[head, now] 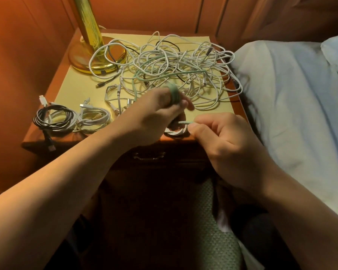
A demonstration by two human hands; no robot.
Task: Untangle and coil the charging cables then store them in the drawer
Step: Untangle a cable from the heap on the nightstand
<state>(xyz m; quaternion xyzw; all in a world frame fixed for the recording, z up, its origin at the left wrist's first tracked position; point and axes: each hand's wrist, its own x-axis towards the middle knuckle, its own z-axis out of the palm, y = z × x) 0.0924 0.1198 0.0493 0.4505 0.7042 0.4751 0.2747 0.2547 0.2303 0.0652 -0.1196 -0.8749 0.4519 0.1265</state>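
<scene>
A tangle of white, black and green charging cables (176, 61) covers the back half of the nightstand top (76, 88). My left hand (154, 112) holds a green cable (174, 93) wound in loops round its fingers above the front of the stand. My right hand (222, 137) pinches that cable's free end (183, 123) between thumb and forefinger, just right of the left hand. The rest of the green cable (164, 75) still runs back into the tangle. Coiled cables lie at the front left: a black one (53, 117) and a white one (94, 117). The drawer (148, 154) below is shut.
A brass lamp (92, 49) stands at the back left of the stand, with cable loops over its base. A bed with a pale sheet (293, 106) lies close on the right. Wooden wall panels (27, 55) close the left and back. A small white coil (176, 132) lies under my hands.
</scene>
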